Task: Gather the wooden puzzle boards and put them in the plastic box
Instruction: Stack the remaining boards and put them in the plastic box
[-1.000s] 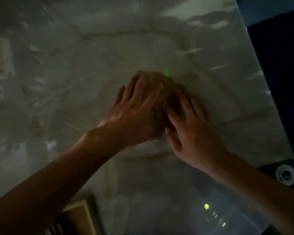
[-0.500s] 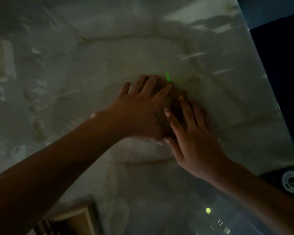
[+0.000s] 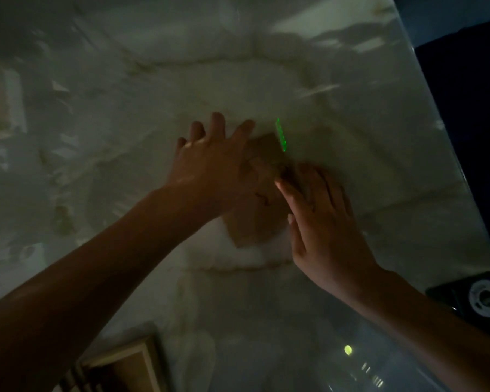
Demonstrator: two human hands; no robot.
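Note:
The scene is dim. A stack of brown wooden puzzle boards (image 3: 255, 222) lies on the glossy marble table (image 3: 125, 123), mid-frame. My left hand (image 3: 212, 168) lies over the boards' left part, fingers spread and stretching past their far edge. My right hand (image 3: 320, 219) rests on the boards' right side with straight fingers pointing away from me. A bright green strip (image 3: 281, 134) glows at the boards' far right corner. No plastic box can be made out for sure.
A wooden frame or tray (image 3: 130, 363) pokes in at the bottom left. A dark device with a white ring (image 3: 484, 298) sits at the table's right edge. Small lights (image 3: 348, 349) reflect near the bottom right. The table edge runs diagonally down the right.
My left hand has shifted left and forward, uncovering more of the boards. My right hand has stayed on their right side. The view has tilted slightly.

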